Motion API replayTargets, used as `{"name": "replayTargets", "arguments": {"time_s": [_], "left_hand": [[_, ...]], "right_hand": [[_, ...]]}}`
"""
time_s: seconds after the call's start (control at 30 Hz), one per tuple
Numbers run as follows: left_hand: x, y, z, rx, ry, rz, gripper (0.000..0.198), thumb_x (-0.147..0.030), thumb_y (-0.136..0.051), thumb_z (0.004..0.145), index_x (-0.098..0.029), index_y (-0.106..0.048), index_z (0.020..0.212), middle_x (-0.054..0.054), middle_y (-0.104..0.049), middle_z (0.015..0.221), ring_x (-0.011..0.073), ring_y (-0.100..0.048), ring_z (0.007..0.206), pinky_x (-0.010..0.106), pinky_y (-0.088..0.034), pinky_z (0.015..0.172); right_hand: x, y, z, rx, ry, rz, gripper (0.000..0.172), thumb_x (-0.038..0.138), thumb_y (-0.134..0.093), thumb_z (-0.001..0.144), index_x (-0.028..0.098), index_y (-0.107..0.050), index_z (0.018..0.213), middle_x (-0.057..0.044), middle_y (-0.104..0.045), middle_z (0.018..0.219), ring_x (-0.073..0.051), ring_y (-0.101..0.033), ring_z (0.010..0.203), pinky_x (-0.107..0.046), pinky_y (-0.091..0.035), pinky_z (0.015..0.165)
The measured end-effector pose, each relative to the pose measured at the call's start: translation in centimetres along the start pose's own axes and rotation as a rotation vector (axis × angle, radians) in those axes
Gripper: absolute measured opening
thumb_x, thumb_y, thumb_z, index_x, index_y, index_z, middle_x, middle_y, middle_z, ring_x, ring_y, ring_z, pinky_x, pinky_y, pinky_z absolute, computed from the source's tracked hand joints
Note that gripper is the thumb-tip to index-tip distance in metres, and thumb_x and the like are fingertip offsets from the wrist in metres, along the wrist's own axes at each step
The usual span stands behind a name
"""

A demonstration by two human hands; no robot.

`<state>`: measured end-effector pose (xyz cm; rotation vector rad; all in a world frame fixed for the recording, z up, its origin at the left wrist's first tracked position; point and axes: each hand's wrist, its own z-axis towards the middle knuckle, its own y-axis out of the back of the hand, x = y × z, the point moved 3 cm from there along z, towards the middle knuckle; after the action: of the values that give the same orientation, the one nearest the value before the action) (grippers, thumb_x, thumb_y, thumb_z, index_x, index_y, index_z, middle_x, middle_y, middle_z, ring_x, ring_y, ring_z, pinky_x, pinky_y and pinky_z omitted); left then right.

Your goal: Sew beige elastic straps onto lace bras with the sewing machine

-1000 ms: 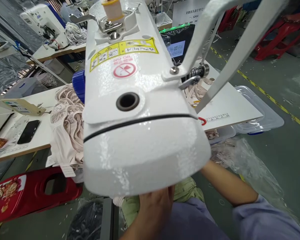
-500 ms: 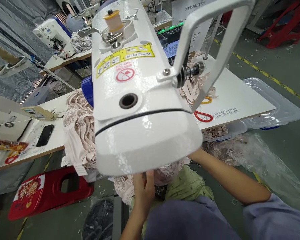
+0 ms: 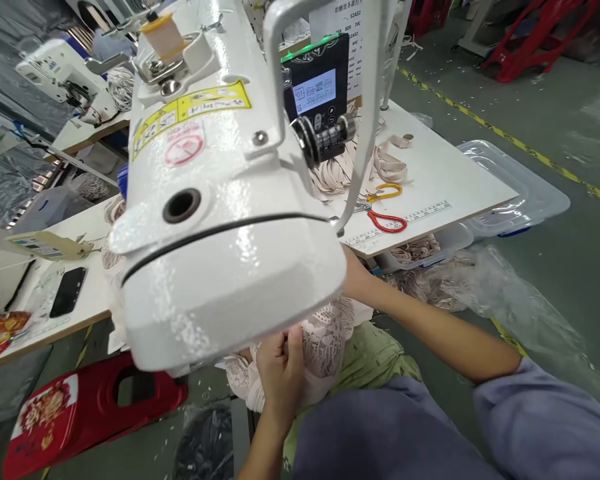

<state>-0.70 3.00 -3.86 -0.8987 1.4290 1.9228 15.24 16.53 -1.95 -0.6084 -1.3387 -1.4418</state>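
at lower centre our left hand [image 3: 280, 367] pinches the beige lace garment [image 3: 325, 350] – thumb against fingers – between the lower edge of the sewing machine head [image 3: 235, 287] and our green trousers [image 3: 380, 357]. our right hand [image 3: 353, 272] is mostly hidden there; we cannot tell its grip. right of centre, scissors [image 3: 387, 223] lie near the front edge of the white tabletop [image 3: 460, 180].

Now shows more of the pale lace bra cup [image 3: 325, 343] against the left hand [image 3: 281, 373], lower centre; also reveals more of the scissors [image 3: 372, 199], right of centre, and of the black control panel [image 3: 315, 92], upper centre.
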Motion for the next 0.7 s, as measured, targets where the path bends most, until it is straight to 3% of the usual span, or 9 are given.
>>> {"name": "replayTargets", "arguments": {"time_s": [0.1,0.3,0.47,0.6,0.7], "left_hand": [[-0.6,0.2,0.3,-0.003,-0.009,0.064,0.042,-0.042,-0.049,0.095,-0.021,-0.046,0.058,-0.006,-0.038,0.048,0.0107,-0.038,0.045,0.024,-0.027,0.047],[-1.3,0.7,0.6,0.047,0.018,0.143,0.041,-0.046,-0.048,0.094,-0.020,-0.057,0.063,-0.004,-0.048,0.050,0.0128,-0.044,0.048,0.024,-0.033,0.050],[-0.7,1.2,0.3,0.120,0.041,0.119,0.038,-0.048,-0.049,0.093,-0.020,-0.061,0.071,-0.002,-0.054,0.057,0.0145,-0.048,0.052,0.024,-0.036,0.052],[0.5,1.6,0.2,0.187,0.108,0.056,0.039,-0.052,-0.048,0.093,-0.019,-0.063,0.076,0.000,-0.058,0.061,0.0161,-0.052,0.058,0.025,-0.037,0.054],[0.4,0.8,-0.6,0.225,0.199,0.005,0.048,-0.059,-0.041,0.093,-0.021,-0.053,0.067,-0.002,-0.049,0.056,0.0149,-0.045,0.053,0.025,-0.033,0.052]], "right_hand": [[0.5,0.3,0.1,0.020,0.003,-0.023,0.012,0.011,-0.061,0.074,0.021,-0.055,0.072,-0.003,-0.058,0.091,-0.020,-0.056,0.082,-0.032,-0.047,0.070],[0.7,0.6,-0.2,0.000,-0.015,0.071,0.017,0.008,-0.061,0.071,0.020,-0.062,0.084,-0.003,-0.062,0.102,-0.015,-0.054,0.076,-0.027,-0.044,0.068],[0.6,0.6,-0.3,-0.017,-0.025,0.079,0.018,0.008,-0.057,0.070,0.019,-0.063,0.082,-0.003,-0.063,0.105,-0.013,-0.052,0.070,-0.027,-0.044,0.067],[0.9,0.2,0.3,-0.031,0.004,0.128,0.013,0.006,-0.053,0.067,0.018,-0.057,0.072,-0.004,-0.062,0.100,-0.015,-0.056,0.077,-0.029,-0.046,0.072],[1.3,0.5,-0.6,-0.077,-0.022,0.242,0.006,0.016,-0.055,0.073,0.020,-0.054,0.068,-0.004,-0.062,0.091,-0.017,-0.057,0.080,-0.031,-0.047,0.072]]}}
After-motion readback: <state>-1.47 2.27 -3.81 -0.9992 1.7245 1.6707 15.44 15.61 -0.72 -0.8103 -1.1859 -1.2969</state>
